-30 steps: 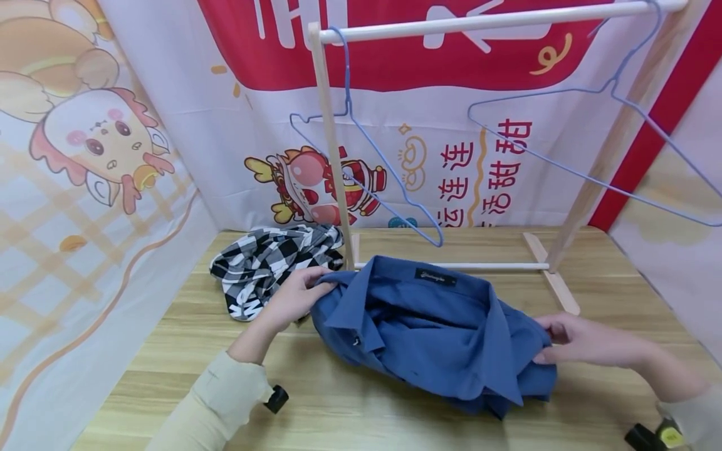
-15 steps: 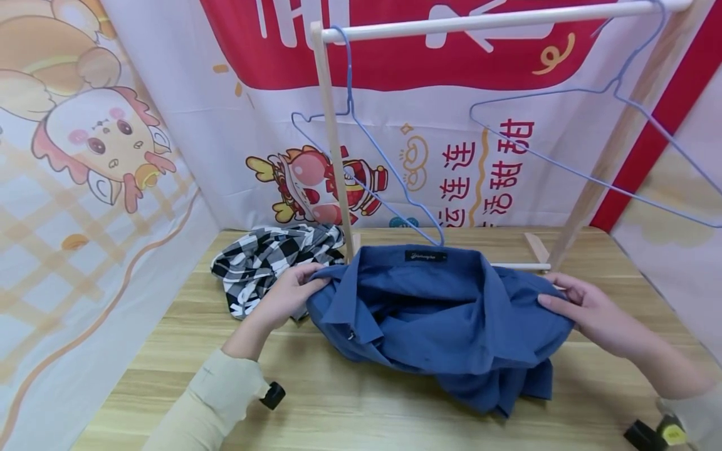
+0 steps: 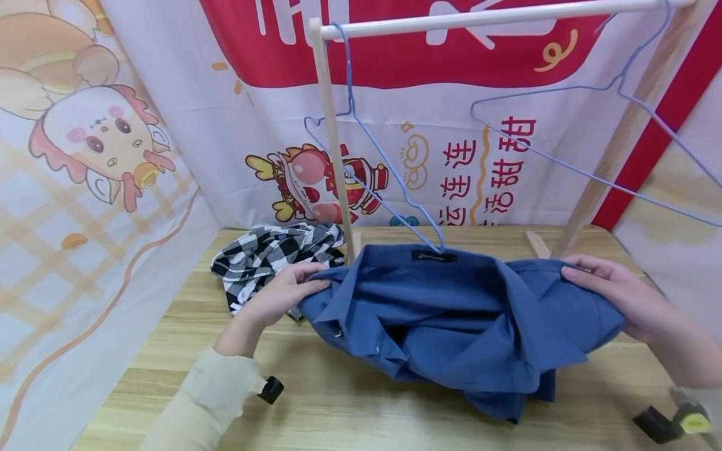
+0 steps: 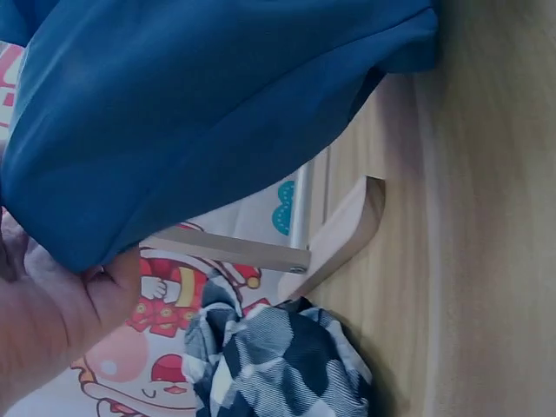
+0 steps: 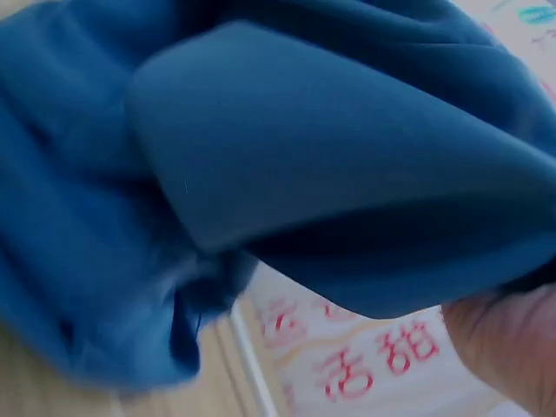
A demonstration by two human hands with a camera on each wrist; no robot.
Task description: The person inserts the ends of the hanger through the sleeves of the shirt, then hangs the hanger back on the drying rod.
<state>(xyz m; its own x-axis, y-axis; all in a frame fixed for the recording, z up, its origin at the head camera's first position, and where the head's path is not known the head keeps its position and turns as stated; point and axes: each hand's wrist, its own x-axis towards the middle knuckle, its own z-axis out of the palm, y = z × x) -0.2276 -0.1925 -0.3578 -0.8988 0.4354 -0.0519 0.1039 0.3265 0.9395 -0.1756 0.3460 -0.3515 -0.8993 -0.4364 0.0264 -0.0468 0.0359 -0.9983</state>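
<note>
A blue collared shirt [image 3: 451, 319] with a black neck label is held up over the table between both hands, its collar opening facing up. My left hand [image 3: 284, 291] pinches one shoulder of it between thumb and fingers. At the opposite shoulder my right hand [image 3: 626, 297] grips the cloth, thumb on top. In the left wrist view the shirt [image 4: 200, 122] hangs from the left hand [image 4: 61, 295]. The right wrist view has a collar flap of the shirt [image 5: 330, 148] up close, with part of the right hand [image 5: 508, 347] at the edge.
Behind the shirt stands a wooden rack [image 3: 333, 138] with a white top rail. Two blue wire hangers hang from it, a left hanger [image 3: 389, 169] and a right hanger [image 3: 564, 163]. A crumpled black-and-white checked garment [image 3: 265, 257] lies on the wooden table [image 3: 186, 363] at back left.
The right hand has moved right and up with its shoulder of the shirt, regripping along the way, so the shirt is spread wider. The left hand has barely moved.
</note>
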